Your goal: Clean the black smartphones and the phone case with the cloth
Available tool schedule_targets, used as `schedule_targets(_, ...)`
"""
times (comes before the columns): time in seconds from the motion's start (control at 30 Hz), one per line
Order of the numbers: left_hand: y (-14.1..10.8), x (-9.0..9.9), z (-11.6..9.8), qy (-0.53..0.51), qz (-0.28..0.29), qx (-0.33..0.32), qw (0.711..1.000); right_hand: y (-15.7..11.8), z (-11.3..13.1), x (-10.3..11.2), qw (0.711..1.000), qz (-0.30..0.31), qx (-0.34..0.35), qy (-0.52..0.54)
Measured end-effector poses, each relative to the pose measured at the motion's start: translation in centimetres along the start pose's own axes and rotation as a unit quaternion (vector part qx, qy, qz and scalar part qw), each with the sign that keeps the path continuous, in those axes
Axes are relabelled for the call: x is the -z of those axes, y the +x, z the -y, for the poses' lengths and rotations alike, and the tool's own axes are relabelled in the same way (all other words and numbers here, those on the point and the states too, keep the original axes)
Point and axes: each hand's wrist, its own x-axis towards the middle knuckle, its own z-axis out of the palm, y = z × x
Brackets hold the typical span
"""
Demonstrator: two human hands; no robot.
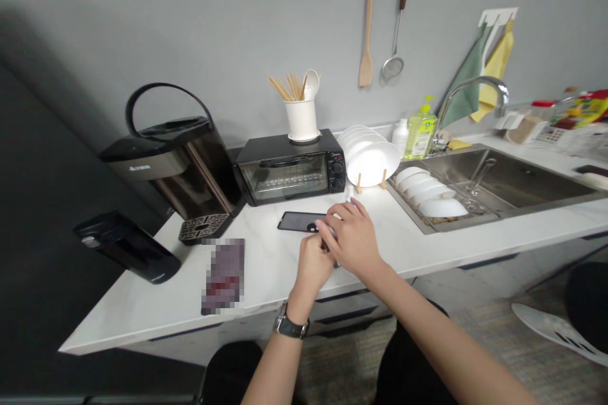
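My left hand (314, 267), with a black-strapped watch (291, 326) on its wrist, is closed at the front of the white counter. Over it lies my right hand (354, 237), its fingers bent and pressed against the left. A small dark edge shows between and below the hands; what they hold is mostly hidden. A small whitish piece (349, 192) shows just beyond my right fingers; I cannot tell whether it is held. Right behind the hands a dark phone (297, 221) lies flat on the counter, its right end partly covered by my fingers.
A toaster oven (289, 176) bears a white utensil holder (302, 119). White plates (373, 164) stand in a rack beside the sink (503, 202), with bowls (441, 206) at its left. A water dispenser (190, 177), dark flask (128, 247) and blurred-out item (224, 275) are left.
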Motion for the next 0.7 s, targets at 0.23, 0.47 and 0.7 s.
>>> schedule_targets(0.23,-0.3,-2.4,1.7,-0.007,0.028,-0.008,1.000,0.1,-1.7,1.1,0.976,0.109,0.156,-0.103)
schedule_targets(0.47,-0.4,-2.3,2.1,-0.015,0.050,0.007,0.999,0.6,-0.9,1.7,0.975,0.098,-0.022,-0.197)
schedule_targets(0.7,-0.5,-1.8,2.3,-0.016,0.040,0.004,0.999,0.9,-1.0,0.7,0.972,0.133,0.133,-0.143)
